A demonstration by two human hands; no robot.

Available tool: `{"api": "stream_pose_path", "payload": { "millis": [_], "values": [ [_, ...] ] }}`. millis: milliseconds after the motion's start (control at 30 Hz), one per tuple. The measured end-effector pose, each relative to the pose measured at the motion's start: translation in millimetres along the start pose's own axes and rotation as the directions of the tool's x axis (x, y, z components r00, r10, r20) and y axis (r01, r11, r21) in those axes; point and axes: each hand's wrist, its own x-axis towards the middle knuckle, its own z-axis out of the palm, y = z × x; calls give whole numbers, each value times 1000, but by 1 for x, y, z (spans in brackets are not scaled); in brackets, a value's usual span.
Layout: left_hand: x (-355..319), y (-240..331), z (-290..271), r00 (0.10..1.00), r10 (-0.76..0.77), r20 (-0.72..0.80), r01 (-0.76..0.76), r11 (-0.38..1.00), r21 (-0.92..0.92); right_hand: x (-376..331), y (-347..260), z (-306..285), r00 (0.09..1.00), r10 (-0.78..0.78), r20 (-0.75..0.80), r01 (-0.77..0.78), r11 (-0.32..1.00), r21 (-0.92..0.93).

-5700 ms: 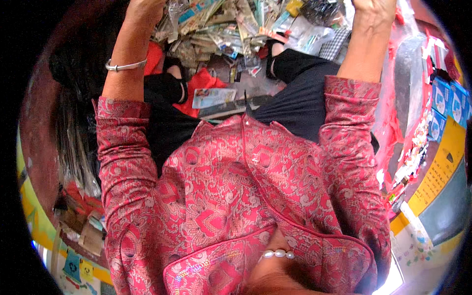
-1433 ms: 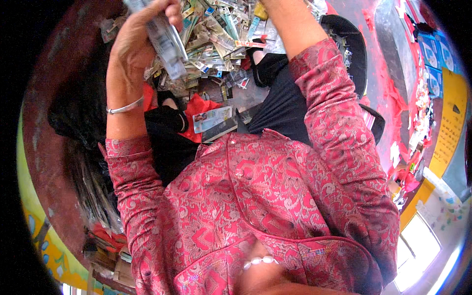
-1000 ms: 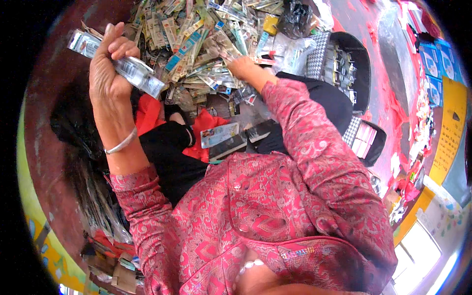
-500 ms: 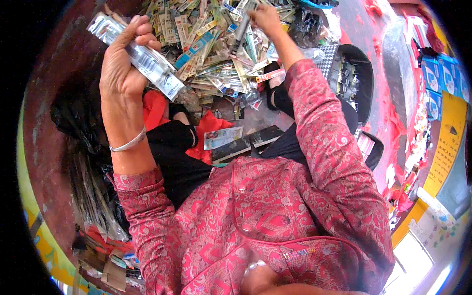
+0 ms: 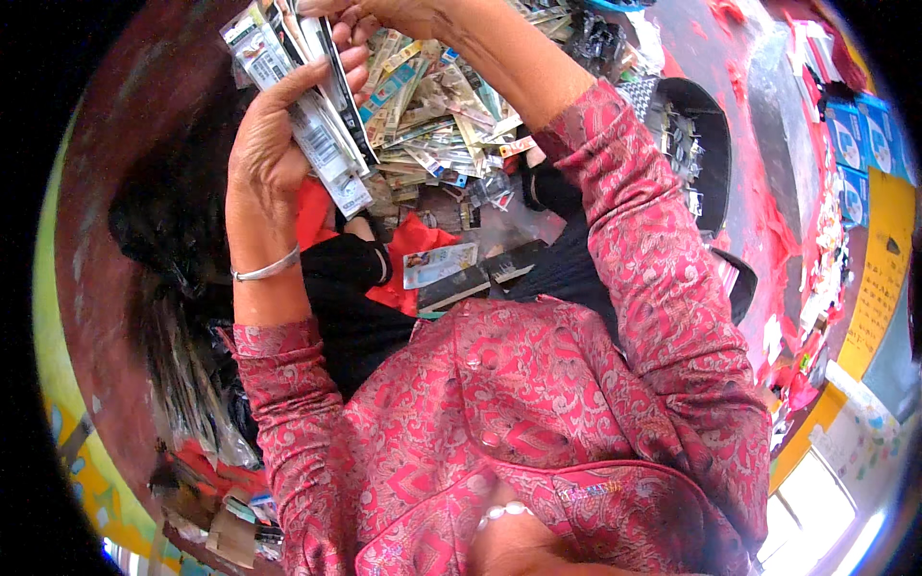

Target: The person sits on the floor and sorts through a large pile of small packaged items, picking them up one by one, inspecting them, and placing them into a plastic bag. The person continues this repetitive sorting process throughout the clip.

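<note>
Both hands now meet at the top of the view: the right hand (image 5: 403, 12), which half a second ago reached into the pile of packets (image 5: 451, 115) on the floor, has come back to the stack of packets (image 5: 307, 115) in the left hand (image 5: 274, 144). Left fingers are clamped around that stack; the right hand's grip is cut off, so I cannot tell. Judging by this, 1 more packet joins the stack.

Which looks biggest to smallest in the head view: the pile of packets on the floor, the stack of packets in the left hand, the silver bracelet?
1. pile of packets
2. stack of packets in the left hand; nearer the camera, so real size is unsure
3. silver bracelet
</note>
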Motion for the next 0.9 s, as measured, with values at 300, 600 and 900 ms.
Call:
{"api": "stream_pose_path", "payload": {
  "millis": [300, 600, 900],
  "values": [
    [-2, 7, -4, 980, -20, -196, 21, 1000, 3, 13, 263, -35, 915, 122, -384, -397, 444, -803],
    [-2, 3, 7, 990, 13, -142, -29, 994, -106, 1, 263, -65, 862, 171, -477, -464, 644, -608],
    [6, -17, 18, 989, -35, -146, 27, 998, -57, -39, 5, -96, 933, -360, -17, 359, 926, 112]
  ]
}}
